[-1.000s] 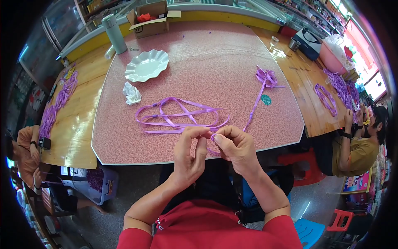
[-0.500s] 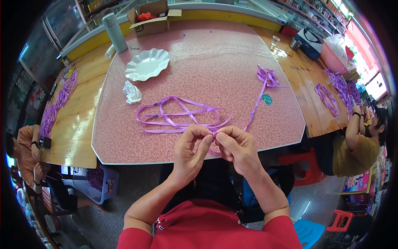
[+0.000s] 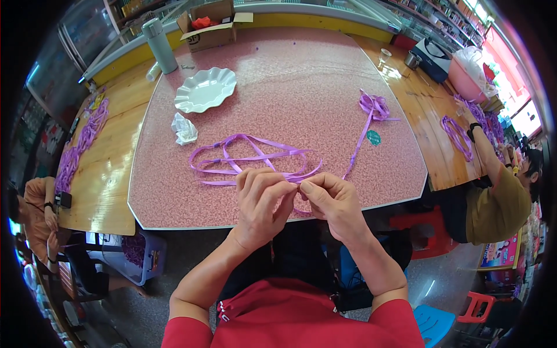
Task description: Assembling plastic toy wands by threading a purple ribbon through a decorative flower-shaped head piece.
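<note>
At the near edge of the pink table, my left hand (image 3: 261,200) and my right hand (image 3: 335,204) meet, thumb and fingertips pinched together on a purple ribbon (image 3: 301,211). Most of the held piece is hidden by my fingers; a bit of it hangs below them. Just beyond my hands lie loose loops of purple ribbon (image 3: 264,156) with small dark purple bands on them. Farther right, another purple ribbon (image 3: 374,107) lies bunched, its tail running down towards my right hand.
On the pink table (image 3: 278,87) stand a scalloped pale plate (image 3: 206,90), crumpled white tissue (image 3: 184,129), a green bottle (image 3: 161,46) and an open cardboard box (image 3: 212,26). Purple ribbons pile on both wooden side tables (image 3: 110,168). One person (image 3: 499,197) sits right, another (image 3: 38,206) left.
My left hand has turned, its back and fingers now raised over the pinch. The right hand is nearly still. The person on the right has stretched an arm towards the ribbon pile.
</note>
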Tool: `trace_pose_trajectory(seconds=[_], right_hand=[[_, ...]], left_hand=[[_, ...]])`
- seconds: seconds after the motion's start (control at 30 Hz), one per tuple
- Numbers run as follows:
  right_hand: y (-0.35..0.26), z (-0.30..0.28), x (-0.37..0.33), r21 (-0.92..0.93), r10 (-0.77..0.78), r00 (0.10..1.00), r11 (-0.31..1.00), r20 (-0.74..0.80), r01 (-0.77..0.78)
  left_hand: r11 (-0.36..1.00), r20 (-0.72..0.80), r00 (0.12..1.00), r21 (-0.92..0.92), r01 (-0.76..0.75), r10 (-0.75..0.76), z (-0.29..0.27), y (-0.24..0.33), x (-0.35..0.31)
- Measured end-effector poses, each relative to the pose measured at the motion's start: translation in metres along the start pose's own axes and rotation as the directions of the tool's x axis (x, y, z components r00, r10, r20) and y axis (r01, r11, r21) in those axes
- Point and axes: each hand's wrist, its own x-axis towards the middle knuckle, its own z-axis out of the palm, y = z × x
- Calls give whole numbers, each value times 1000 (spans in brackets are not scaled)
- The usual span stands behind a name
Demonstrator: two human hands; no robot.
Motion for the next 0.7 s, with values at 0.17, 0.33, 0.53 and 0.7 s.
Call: trace_pose_trajectory(seconds=[0.17, 0.33, 0.53, 0.7], right_hand=[[-8, 6, -2, -353, -243, 969, 905, 35, 239], [-14, 7, -2, -626, -385, 916, 687, 115, 368], [-15, 8, -5, -640, -463, 876, 633, 138, 435], [-18, 5, -6, -636, -362, 925, 688, 115, 349]], left_hand=[[944, 71, 966, -206, 258, -248, -4, 4, -6], [742, 172, 864, -451, 496, -473, -5, 9, -9], [696, 259, 849, -488, 527, -461, -8, 6, -14], [760, 250, 868, -421, 496, -428, -9, 6, -12]])
